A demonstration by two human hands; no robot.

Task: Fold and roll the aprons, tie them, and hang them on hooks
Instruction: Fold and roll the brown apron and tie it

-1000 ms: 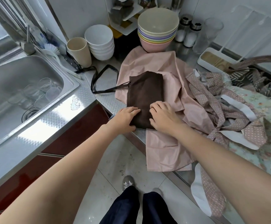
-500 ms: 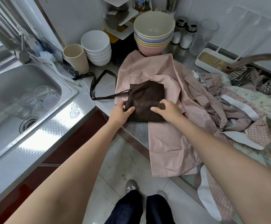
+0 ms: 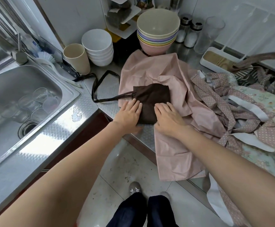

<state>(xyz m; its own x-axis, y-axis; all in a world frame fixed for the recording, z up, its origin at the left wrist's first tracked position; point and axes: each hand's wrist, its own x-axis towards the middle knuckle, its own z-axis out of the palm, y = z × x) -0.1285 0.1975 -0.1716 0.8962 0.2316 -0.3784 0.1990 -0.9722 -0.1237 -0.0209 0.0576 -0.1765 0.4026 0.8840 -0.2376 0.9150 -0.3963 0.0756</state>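
Lower edge of brown apron (image 3: 151, 99) covered by left hand (image 3: 128, 115) and right hand (image 3: 168, 118); fold beneath the palms not seen. Part of pink apron (image 3: 174, 145) concealed under the brown apron and the right forearm. Far end of brown strap (image 3: 99, 89) lost behind beige cup (image 3: 77, 58). Sink (image 3: 10, 99) cut off at left edge. Glasses (image 3: 35, 102) in the basin too indistinct to count. Dotted apron (image 3: 232, 122) cut off at bottom edge. Dark strip (image 3: 261, 57) at right blurred, identity undetermined.
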